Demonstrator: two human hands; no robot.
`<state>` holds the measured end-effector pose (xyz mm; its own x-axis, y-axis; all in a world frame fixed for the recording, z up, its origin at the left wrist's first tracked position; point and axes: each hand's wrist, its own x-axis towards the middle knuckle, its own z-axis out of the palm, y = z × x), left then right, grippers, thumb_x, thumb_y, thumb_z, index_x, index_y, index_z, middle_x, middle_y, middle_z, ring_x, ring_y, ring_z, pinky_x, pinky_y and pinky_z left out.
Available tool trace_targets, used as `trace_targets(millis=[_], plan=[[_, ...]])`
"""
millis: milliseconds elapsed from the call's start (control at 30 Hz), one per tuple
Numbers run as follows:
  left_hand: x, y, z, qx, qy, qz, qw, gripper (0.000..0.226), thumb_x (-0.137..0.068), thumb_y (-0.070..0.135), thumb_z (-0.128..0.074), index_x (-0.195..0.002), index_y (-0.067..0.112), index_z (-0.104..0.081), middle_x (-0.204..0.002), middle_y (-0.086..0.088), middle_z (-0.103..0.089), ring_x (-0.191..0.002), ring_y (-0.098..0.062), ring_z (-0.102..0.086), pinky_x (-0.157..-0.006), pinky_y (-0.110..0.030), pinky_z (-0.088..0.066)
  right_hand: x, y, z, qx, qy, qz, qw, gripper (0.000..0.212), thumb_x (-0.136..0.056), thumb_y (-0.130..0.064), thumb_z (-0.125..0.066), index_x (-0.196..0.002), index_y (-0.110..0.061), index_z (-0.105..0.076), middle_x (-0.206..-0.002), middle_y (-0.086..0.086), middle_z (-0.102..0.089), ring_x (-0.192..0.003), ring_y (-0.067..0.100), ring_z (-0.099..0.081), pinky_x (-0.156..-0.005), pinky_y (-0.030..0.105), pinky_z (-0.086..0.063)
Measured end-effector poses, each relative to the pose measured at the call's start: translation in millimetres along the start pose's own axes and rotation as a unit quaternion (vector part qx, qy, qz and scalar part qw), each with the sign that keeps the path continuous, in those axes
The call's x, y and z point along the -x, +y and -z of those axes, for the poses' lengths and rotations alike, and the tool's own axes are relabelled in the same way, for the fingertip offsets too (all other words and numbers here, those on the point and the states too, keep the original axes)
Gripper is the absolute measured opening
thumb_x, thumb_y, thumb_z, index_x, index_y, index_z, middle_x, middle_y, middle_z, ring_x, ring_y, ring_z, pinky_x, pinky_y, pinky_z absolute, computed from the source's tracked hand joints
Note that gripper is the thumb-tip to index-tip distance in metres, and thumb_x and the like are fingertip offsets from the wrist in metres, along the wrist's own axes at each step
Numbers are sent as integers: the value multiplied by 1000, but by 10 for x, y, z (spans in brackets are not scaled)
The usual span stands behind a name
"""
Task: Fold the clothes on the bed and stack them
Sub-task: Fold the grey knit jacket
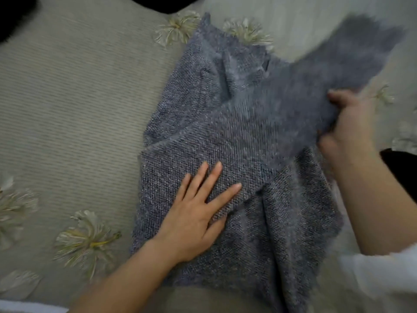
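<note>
A blue-grey knitted garment (pixel 237 136) lies spread on the bed, running from the top centre down to the bottom edge. My left hand (pixel 198 213) rests flat on its lower middle with the fingers straight and spread, pressing the fabric down. My right hand (pixel 349 125), blurred by motion, grips a fold of the garment at its right side, the fingers curled round the knit. A sleeve-like part (pixel 352 48) extends up and to the right from that grip, also blurred.
The bed cover (pixel 74 105) is grey-beige with a fine stripe and pale flower prints (pixel 88 242). Dark objects sit at the top left corner (pixel 15 14) and top centre (pixel 167 3). Another dark item (pixel 404 170) lies at the right edge.
</note>
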<state>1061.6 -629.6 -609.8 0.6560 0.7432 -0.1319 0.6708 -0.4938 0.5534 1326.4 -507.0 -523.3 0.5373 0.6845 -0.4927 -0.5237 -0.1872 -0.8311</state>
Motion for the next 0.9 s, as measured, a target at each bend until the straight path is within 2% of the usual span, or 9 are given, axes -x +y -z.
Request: trace_targets(millis=[100,167,233,333,433,500,600,767,900], plan=[[2,-1,-124,-14,-65,4,998,65,-92,61,-24,-145,51,12,-154,7,33,-141,-18,32,-113,-41,19,-138,222,475,161,80,-138,974,18,-93,-15,-48,-105,-16,-61,-102,2,-67,-84,15,-64,-70,28,-54],[9,-27,-120,-9,-63,11,998,63,-92,65,-21,-145,52,10,-155,10,30,-142,-16,29,-112,-37,21,-276,289,621,208,93,-157,961,34,-92,-16,-53,-127,-12,-56,-115,4,-64,-89,16,-61,-72,26,-52],[3,-34,-51,0,-51,14,999,60,-95,64,-20,-148,49,2,-159,9,20,-145,-16,21,-114,-36,17,-378,240,622,197,78,-123,969,35,-93,-8,-51,-128,-12,-53,-112,6,-65,-86,18,-62,-70,30,-54],[9,-45,44,14,-10,36,999,56,-98,58,-21,-151,42,-10,-161,6,6,-148,-18,11,-116,-35,9,-465,33,515,172,15,-1,985,27,-93,2,-46,-105,-19,-56,-95,2,-67,-77,15,-64,-62,28,-55],[8,-11,55,23,-6,63,998,56,-98,56,-21,-151,40,-12,-161,6,5,-148,-19,11,-117,-35,9,-583,-112,530,121,23,91,988,35,-93,5,-45,-111,-23,-56,-108,3,-67,-94,18,-65,-84,32,-56],[18,35,-10,15,-21,69,997,57,-97,57,-21,-151,42,-9,-161,6,10,-147,-18,14,-116,-33,11,-688,-65,671,195,56,75,976,34,-95,-2,-49,-123,-21,-53,-122,5,-63,-108,21,-62,-98,37,-50],[54,78,-104,-18,-34,75,996,60,-96,59,-21,-151,42,-2,-159,5,19,-146,-17,19,-115,-31,16,-642,170,961,469,80,37,879,60,-94,-25,-57,-147,-15,-32,-135,5,-51,-116,22,-52,-107,39,-40],[187,72,-77,-9,-35,66,997,60,-96,57,-25,-151,41,-5,-160,5,16,-146,-16,17,-115,-27,16,452,647,1547,670,-55,196,714,66,-93,-45,-47,-151,-24,-24,-156,6,-28,-143,22,-23,-117,39,-18],[485,98,-107,-49,-108,15,993,61,-96,58,-18,-151,40,2,-159,4,20,-146,-16,19,-115,-31,15,1500,1132,2011,777,-181,79,598,65,-95,-58,-22,-147,-39,12,-160,-10,11,-145,9,20,-117,32,9]])
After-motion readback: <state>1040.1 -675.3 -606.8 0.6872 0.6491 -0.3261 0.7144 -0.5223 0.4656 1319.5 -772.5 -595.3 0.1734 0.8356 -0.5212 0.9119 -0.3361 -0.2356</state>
